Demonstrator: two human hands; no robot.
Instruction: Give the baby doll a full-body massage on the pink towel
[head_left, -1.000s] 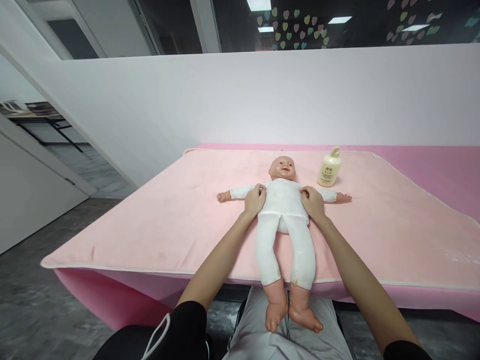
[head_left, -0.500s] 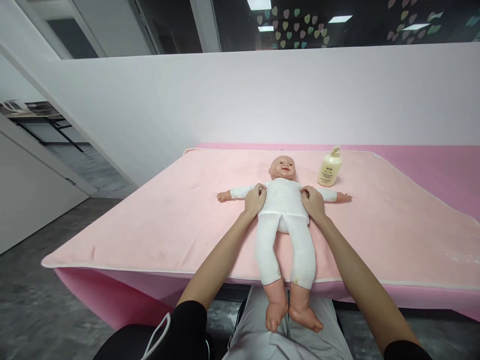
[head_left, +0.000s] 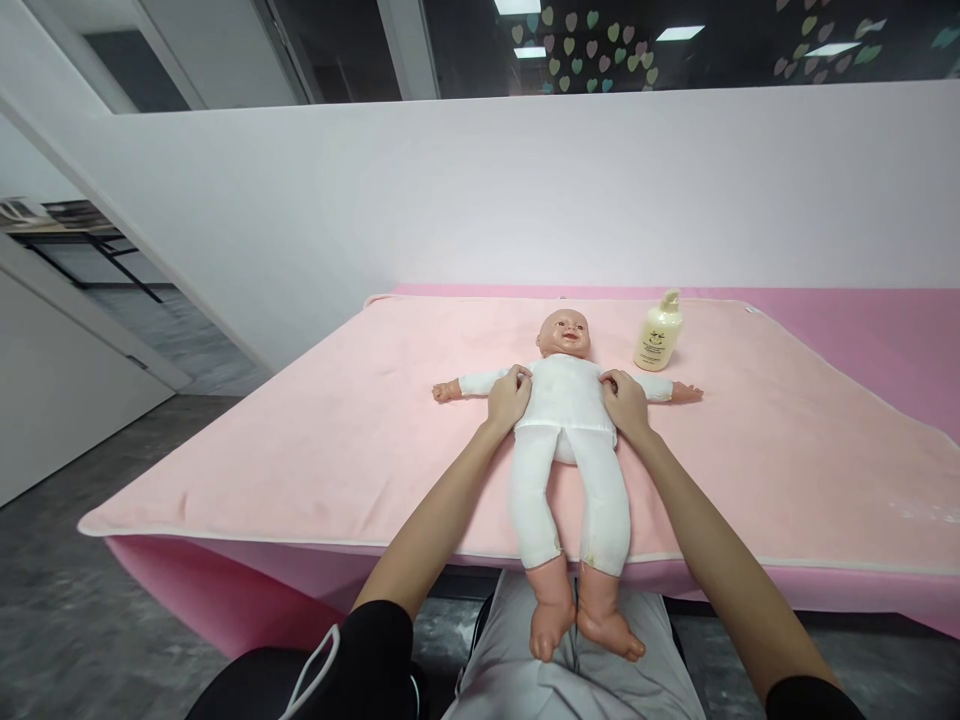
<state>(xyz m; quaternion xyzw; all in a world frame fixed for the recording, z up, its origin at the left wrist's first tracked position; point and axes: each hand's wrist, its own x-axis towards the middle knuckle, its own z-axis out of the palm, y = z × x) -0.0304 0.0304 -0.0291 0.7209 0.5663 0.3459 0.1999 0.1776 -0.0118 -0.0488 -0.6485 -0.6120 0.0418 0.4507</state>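
On the pink blanket (head_left: 315, 440) spread over the bench (head_left: 862, 330), a doll (head_left: 568, 395) lies on its back between the person's two hands, its head toward the wall (head_left: 600, 190) and its feet hanging past the near edge, above the person's grey trousers (head_left: 517, 670). The left hand (head_left: 509, 397) rests against the side of the doll's white torso, just below the outstretched arm, its fingers curled in narrowly at the cloth. The right hand (head_left: 624, 402) mirrors it on the opposite side, also curled narrow and touching the torso near the armpit; whether either hand pinches the fabric, one cannot tell. The doll's arms stretch out sideways beyond both hands, and its legs extend toward the person, between the forearms. A pale yellow pump bottle (head_left: 658, 332) stands on the blanket beyond the right hand, near the doll's arm and apart from both hands.
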